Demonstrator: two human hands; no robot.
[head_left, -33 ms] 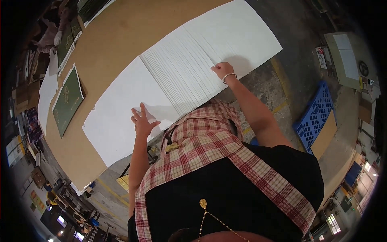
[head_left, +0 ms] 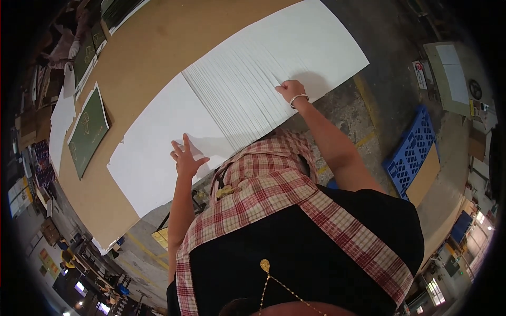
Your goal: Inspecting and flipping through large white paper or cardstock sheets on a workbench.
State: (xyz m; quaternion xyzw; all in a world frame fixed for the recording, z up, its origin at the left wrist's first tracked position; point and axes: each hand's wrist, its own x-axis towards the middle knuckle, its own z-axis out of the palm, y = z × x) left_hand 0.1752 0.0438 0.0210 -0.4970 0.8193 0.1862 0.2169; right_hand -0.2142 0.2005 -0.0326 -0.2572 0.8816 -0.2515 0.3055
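- While spread over broad brown board worktable [head_left: 158, 47], fanned stack of large white paper sheets [head_left: 247, 84] lies staggered, edges exposed for counting.
- Right hand [head_left: 291, 92]: fingers curled, pinching sheet edges.
- Left hand [head_left: 184, 158]: fingers splayed open, pressing flat white sheet [head_left: 153, 152] steady.
- Green printed card [head_left: 89, 129] lying apart, leftward.

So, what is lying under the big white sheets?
The white sheets lie fanned on a brown table. The left hand and right hand press on them. The tabletop beneath them is covered.

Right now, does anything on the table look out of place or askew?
Nothing looks damaged or spilled. The white sheets are fanned out in steps between the left hand and right hand. The green boards lie slanted on the brown table.
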